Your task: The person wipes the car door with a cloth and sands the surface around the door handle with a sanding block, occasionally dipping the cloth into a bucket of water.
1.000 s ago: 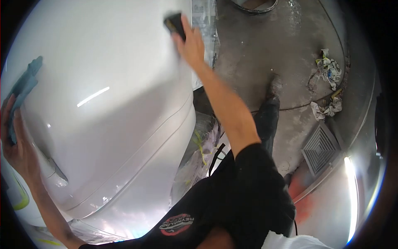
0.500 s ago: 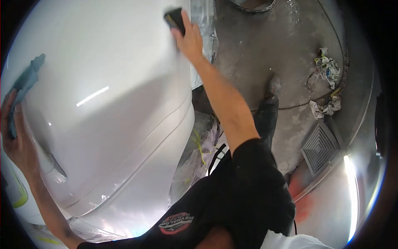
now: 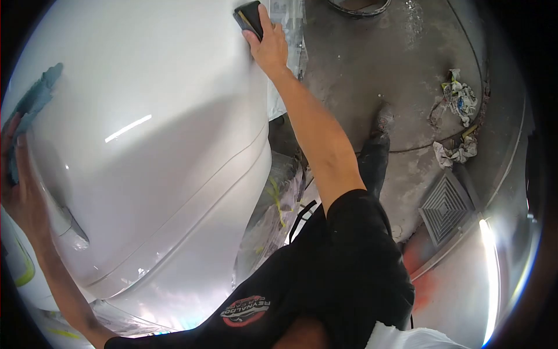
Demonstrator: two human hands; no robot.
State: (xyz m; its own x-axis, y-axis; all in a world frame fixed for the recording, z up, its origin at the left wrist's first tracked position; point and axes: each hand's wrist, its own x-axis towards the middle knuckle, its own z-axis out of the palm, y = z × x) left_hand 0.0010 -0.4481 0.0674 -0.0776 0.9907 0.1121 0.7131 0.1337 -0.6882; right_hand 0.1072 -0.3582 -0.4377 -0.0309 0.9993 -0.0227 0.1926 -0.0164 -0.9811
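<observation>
A glossy white car panel fills the left half of the head view, with a light streak reflected on it. Near its far right edge, my right hand grips a black sanding block that appears to rest on the surface. On the far left, my left hand is closed on a blue-green cloth lying against the panel; some of its fingers are hidden behind the cloth. A door handle-like part juts out beside that hand.
Masking plastic hangs along the panel's lower edge. On the grey floor lie crumpled newspapers, and a bucket rim shows at the top. A square vent-like grille and a bright tube light are on the right.
The sanding block and my right hand have shifted slightly up and to the right. My left hand and the cloth have moved a little left and up.
</observation>
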